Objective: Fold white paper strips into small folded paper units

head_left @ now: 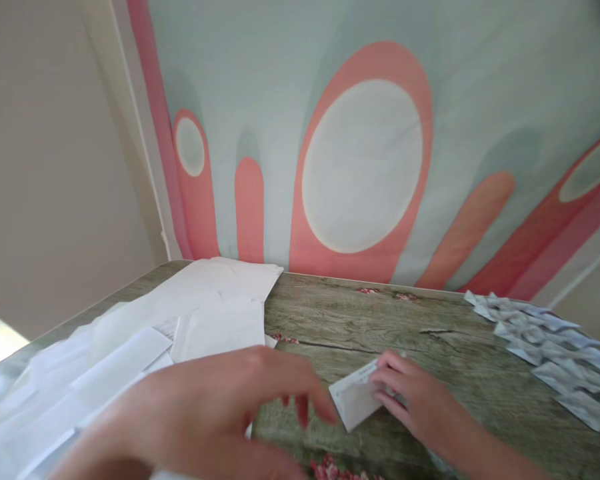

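Note:
My right hand rests on the table and pinches a small folded piece of white paper by its right edge, fingers closed on it. My left hand hovers in front, blurred, with its fingers curved and apart; its fingertips hang just left of the folded paper and hold nothing that I can see. The paper stands tilted on the wood-patterned table.
A loose heap of white paper sheets covers the left part of the table. Several small folded white papers lie in rows at the right edge. A wall with pink and pale oval shapes rises behind.

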Available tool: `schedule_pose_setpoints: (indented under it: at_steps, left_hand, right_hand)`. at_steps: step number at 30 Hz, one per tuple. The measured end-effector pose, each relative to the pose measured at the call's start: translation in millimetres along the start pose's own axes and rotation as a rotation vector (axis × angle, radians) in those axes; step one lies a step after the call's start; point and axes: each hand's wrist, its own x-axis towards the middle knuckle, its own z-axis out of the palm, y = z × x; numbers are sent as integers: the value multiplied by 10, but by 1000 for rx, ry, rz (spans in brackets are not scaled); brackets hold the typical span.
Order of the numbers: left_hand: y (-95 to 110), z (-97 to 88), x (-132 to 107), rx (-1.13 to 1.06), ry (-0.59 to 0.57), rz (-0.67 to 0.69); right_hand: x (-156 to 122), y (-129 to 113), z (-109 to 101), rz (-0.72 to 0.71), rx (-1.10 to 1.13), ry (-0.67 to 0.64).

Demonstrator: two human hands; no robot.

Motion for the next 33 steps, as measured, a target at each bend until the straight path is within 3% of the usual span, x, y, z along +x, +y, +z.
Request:
schedule_pose_setpoints:
  at_steps: [3, 7, 11, 17, 23, 33]
  left_hand:
    - [-7, -31, 534, 52, 3, 48]
    - [-149, 318, 848, 213, -1, 167]
    - [-213, 601, 848, 295, 75, 173]
    - [-344, 802, 887, 355, 113, 248]
    - [-509, 891, 928, 363, 116, 294]
    - [-533, 968, 927, 148, 141, 297]
  right_hand:
    - [-116, -47, -41, -131, -21, 106]
    - [-257, 8, -28, -157, 19, 164]
    - [-348, 155, 73, -101, 52, 145]
    - [-407, 255, 157, -66, 94, 95]
    - [-435, 277, 116, -28, 128, 40]
    - [-391, 226, -36, -51, 89, -1]
